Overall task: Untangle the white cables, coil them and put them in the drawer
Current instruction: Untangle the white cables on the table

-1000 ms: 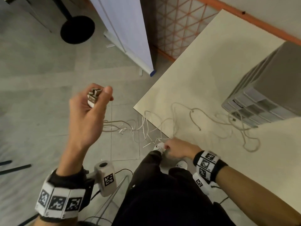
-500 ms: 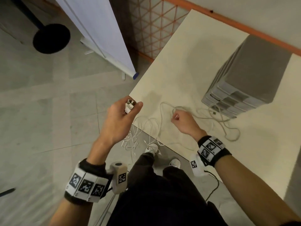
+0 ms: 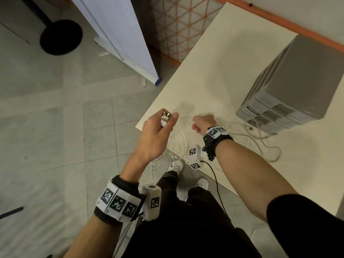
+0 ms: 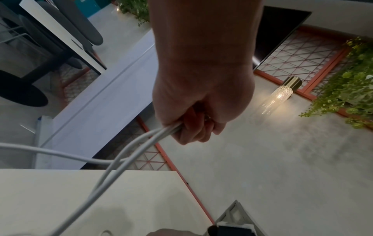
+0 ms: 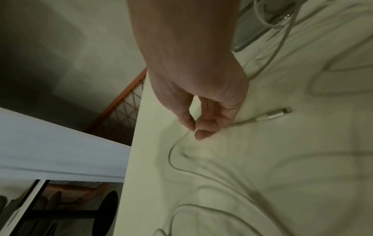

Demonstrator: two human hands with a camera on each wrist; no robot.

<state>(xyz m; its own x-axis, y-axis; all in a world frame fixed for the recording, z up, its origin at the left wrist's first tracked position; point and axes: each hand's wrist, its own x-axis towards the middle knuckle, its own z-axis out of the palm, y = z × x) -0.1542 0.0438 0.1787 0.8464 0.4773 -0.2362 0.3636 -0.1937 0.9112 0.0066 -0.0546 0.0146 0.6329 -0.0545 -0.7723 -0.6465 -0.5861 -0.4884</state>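
My left hand (image 3: 160, 127) is raised over the table's (image 3: 214, 71) near corner. It grips the plug ends (image 3: 166, 118) of several white cables. In the left wrist view the left hand (image 4: 201, 121) is a fist, and the cables (image 4: 129, 156) run out of it and down. These strands hang over the table edge (image 3: 176, 146). My right hand (image 3: 201, 122) lies low on the table. The right hand (image 5: 194, 129) pinches one thin cable close to its silver connector (image 5: 278, 113). More white cable (image 3: 264, 140) lies looped before the grey drawer unit (image 3: 290, 94), whose drawers are closed.
A white banner panel (image 3: 121, 30) and a black round base (image 3: 61, 37) stand on the tiled floor to the left. An orange lattice fence (image 3: 178, 28) runs behind the table. My legs and white shoes (image 3: 176, 165) are under the table's front edge.
My left hand has carried the plug ends right, from over the floor to the table corner. My right hand has moved from the front edge further onto the table.
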